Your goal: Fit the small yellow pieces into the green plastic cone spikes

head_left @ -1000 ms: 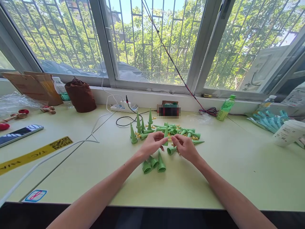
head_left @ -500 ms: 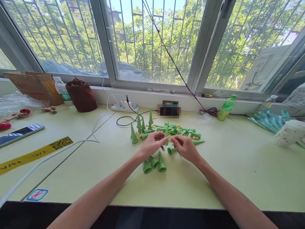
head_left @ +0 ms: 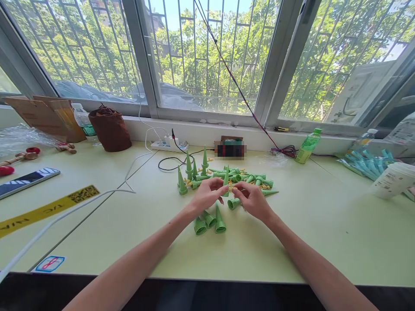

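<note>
The left hand (head_left: 209, 195) pinches an upright green cone (head_left: 226, 183) above the surface (head_left: 175, 255); the right hand (head_left: 252, 198) pinches a small yellow piece (head_left: 231, 187) at its side. Green cones (head_left: 200, 225) lie nearer the wearer. Leftward, a yellow strip (head_left: 48, 210) reads "N/A" and "T/C", upside down.

The small yellow piece (head_left: 230, 188) between the two hands' fingertips is partly covered and perhaps too small to make out. Pixelation hides a dark object (head_left: 230, 149) at the table's (head_left: 292, 242) far edge. The phone (head_left: 29, 182) is cut off at left.
</note>
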`<state>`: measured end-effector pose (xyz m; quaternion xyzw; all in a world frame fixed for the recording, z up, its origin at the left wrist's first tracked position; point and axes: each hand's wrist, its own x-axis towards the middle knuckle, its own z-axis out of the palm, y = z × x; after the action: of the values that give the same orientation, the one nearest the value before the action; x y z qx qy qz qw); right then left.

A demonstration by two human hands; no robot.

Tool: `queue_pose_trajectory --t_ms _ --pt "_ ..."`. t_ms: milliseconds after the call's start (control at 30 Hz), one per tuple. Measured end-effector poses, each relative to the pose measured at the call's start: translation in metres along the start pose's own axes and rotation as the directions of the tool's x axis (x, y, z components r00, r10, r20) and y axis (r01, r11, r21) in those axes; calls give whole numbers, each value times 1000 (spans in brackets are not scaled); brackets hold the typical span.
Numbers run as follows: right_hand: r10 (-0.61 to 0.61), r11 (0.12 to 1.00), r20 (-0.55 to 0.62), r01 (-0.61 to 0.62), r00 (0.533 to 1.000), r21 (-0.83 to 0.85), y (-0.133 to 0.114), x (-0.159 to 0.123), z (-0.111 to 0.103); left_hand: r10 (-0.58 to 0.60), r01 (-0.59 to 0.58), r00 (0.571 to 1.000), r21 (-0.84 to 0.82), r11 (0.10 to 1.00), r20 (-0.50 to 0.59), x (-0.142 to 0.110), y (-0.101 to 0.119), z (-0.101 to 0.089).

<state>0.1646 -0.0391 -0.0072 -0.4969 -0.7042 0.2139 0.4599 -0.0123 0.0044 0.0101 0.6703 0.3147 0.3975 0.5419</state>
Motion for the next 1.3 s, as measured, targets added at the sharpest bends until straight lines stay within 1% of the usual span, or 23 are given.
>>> queue_pose_trajectory --t_ms 100,200,400,633,833,1033,1300 --pt "-3 1000 2 3 1000 -12 -1 1 0 6 -6 1000 -12 1000 18 -1 0 -1" --pt "6 1000 -17 -6 1000 20 -2 0 -1 12 -12 1000 -9 1000 24 0 -1 -1" --pt "7 1000 -13 -7 1000 10 -3 -1 -1 10 -10 1000 -9 1000 8 1 -3 0" --pt "4 1000 2 -4 1000 1 -1 0 0 -6 6 1000 7 1000 11 -1 2 0" --pt "18 1000 -13 -18 1000 6 -1 0 0 5 -5 1000 4 1000 8 1 -2 0" --pt "-4 1000 -16 4 1000 -6 0 -1 0 11 -11 1000 -2 1000 -15 1 -3 0" --pt "23 1000 7 -23 1000 2 -1 0 0 7 -7 1000 -4 1000 -8 1 -2 0"
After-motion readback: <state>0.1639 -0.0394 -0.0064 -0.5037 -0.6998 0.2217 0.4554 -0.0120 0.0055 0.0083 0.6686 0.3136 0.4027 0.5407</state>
